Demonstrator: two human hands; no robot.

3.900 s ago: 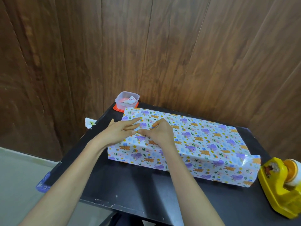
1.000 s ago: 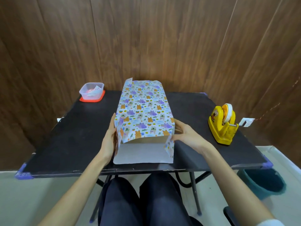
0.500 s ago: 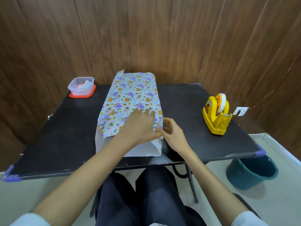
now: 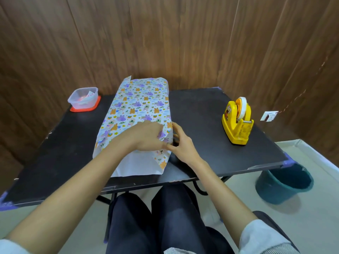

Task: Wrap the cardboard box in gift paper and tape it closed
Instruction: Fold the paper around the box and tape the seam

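A second ago the hands flanked the open near end of the parcel, one on each side; now the left hand [image 4: 146, 136] has crossed over the top and presses the gift paper [image 4: 139, 105] down over that end with fingers spread. The right hand [image 4: 180, 143] lies against the right side flap at the corner, though I cannot tell whether it pinches the sheet or only pushes it. I judge the end fold is being formed, so taping comes next and the far end still waits. The cardboard box, hidden under the paper, lies lengthwise at the middle of the black bench [image 4: 201, 110]. The paper is glossy, printed with small purple and orange figures. Its plain white underside [image 4: 135, 165] lies flat toward the bench edge. The yellow tape dispenser [image 4: 236, 121] stands well apart on the right.
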